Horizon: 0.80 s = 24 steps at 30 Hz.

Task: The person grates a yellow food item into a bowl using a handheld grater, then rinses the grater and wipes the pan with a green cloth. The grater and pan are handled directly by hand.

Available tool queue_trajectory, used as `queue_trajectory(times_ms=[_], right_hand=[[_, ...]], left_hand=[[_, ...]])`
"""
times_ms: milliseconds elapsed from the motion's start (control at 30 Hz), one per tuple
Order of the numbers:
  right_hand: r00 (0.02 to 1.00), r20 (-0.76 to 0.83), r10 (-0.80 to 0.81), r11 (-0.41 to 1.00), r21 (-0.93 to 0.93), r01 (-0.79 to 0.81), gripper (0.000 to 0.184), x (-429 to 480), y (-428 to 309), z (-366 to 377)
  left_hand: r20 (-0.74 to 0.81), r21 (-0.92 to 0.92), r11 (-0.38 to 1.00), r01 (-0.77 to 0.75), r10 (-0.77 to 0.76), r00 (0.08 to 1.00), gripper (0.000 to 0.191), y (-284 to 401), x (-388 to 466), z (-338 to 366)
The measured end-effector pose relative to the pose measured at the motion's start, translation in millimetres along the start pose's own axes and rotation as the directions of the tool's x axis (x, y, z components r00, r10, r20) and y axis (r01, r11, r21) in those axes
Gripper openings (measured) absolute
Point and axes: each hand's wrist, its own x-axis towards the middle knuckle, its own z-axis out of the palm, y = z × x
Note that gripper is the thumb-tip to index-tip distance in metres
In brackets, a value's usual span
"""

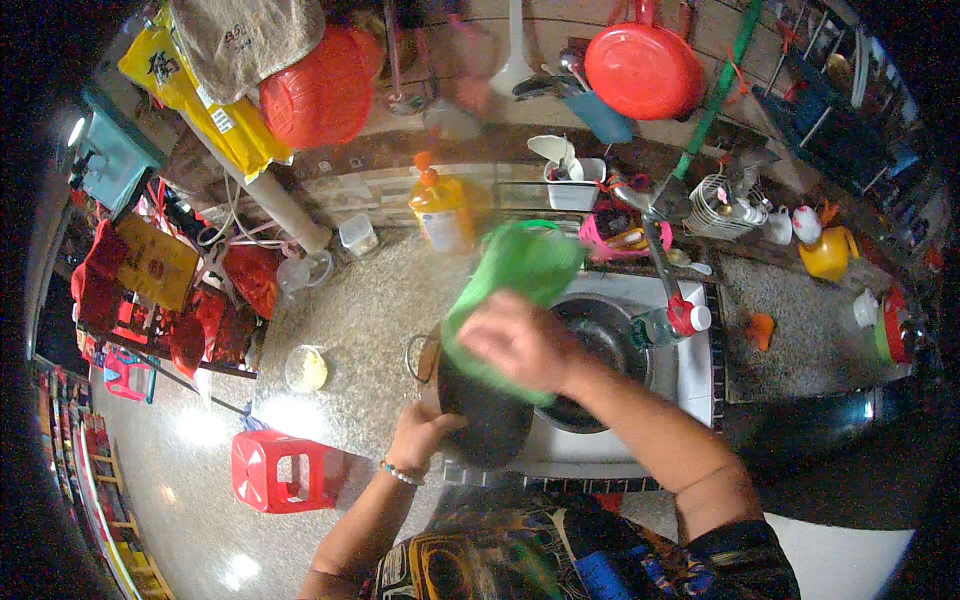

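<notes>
My left hand (422, 442) grips the near-left rim of a dark pot (487, 420), which is tilted on its side at the left edge of a white-tiled sink (694, 375). A ring handle (414, 357) shows on the pot's far-left side. Over the pot, my right hand (517, 341) is closed on a green item (525, 262); motion blur hides whether it is a cloth or a plastic basket. Inside the sink lies a black pan (600, 345), partly covered by my right arm. A plastic bottle (660, 328) is fixed to the tap's end above it.
Orange detergent bottle (442, 214) and a small clear tub (358, 235) stand along the wall. A cup of pale yellow contents (307, 367) sits on the left counter. A pink basket (622, 229) and a wire rack (721, 204) line the back. A red stool (281, 472) stands on the floor.
</notes>
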Motion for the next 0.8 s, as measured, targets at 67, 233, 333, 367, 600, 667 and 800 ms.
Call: queue_trajectory(times_ms=[67, 233, 333, 367, 600, 667, 800], right_hand=[[0.999, 0.023, -0.038, 0.999, 0.021, 0.037, 0.021, -6.4, 11.0, 43.8], [0.956, -0.295, -0.006, 0.998, -0.060, -0.013, 0.026, -7.0, 63.4, 80.5], [0.817, -0.006, 0.576, 0.817, -0.025, -0.576, 0.044, -15.7, 87.7, 76.8], [0.726, 0.050, 0.686, 0.728, -0.071, -0.682, 0.051, -24.5, 100.5, 75.8], [0.377, 0.304, 0.875, 0.309, 0.248, -0.918, 0.049, -195.7, 201.3, 112.9], [0.241, 0.393, 0.887, 0.132, 0.283, -0.950, 0.044, -196.6, 154.2, 96.5], [0.051, 0.727, 0.685, -0.510, 0.528, -0.679, 0.033, -204.5, 98.1, 75.9]], left_hand=[[-0.015, -0.151, 0.977, -0.147, 0.147, 0.989, 0.020, 2.2, -13.9, 7.8], [0.009, -0.297, 0.950, -0.097, 0.105, 0.994, 0.026, 31.8, -43.7, 19.0], [0.005, -0.352, 0.936, -0.023, 0.026, 1.000, 0.023, 28.2, -51.4, 17.8], [0.019, -0.360, 0.933, 0.015, -0.008, 1.000, 0.022, 27.6, -53.6, 16.5], [-0.011, -0.463, 0.885, 0.051, -0.064, 0.998, 0.015, 2.6, -23.9, 7.3], [-0.063, -0.523, 0.852, 0.025, -0.068, 0.996, 0.014, 2.8, -23.6, 14.7], [-0.051, -0.507, 0.862, 0.017, -0.050, 0.997, 0.014, 1.5, -6.2, 20.0]])
